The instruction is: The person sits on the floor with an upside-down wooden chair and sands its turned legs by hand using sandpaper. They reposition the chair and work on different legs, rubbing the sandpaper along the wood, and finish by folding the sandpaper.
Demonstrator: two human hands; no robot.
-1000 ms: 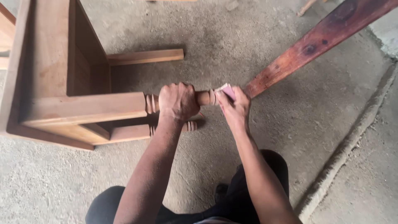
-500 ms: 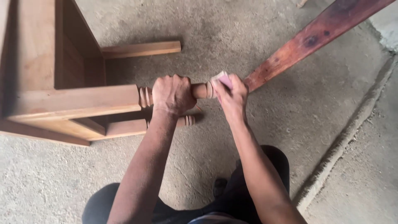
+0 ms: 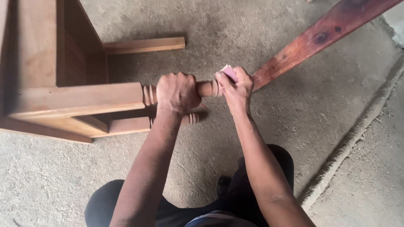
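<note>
**A:** What are the hands doing?

**B:** The left hand is wrapped tight around a turned wooden leg. The right hand pinches a small pink sanding pad against the leg's free end, just right of the left hand.

**A:** Which way does the leg lie?

**B:** Its long axis runs left to right. It sticks out from a wooden frame lying on the concrete floor; the right hand is nearer the tip. A second leg lies just nearer, below. A reddish plank slants away to the far right.
</note>
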